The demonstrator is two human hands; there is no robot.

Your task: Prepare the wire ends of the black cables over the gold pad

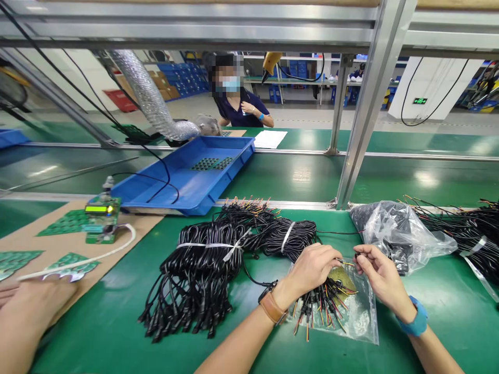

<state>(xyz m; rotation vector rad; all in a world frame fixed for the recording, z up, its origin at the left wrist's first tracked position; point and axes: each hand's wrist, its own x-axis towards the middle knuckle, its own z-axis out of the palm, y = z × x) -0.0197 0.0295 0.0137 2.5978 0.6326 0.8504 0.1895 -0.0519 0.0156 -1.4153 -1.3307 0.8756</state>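
Wire end [346,263] points to three o'clock, pinched in left hand [316,269], facing right hand [377,271], which grips a small black part [356,254]. Cable ends [320,301] lie at seven o'clock over a clear bag [363,323], tied cables [212,241] at nine, stuffed plastic bag [401,228] at two.

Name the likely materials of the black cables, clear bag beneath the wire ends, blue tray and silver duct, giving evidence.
Black cables: probably rubbery plastic sheathing, slightly glossy, bending in smooth loops.
Clear bag: apparently thin plastic film, see-through, creased and shiny.
Blue tray: likely moulded plastic, satin, evenly coloured.
Silver duct: metal foil or metallised film, being bright and crinkled.
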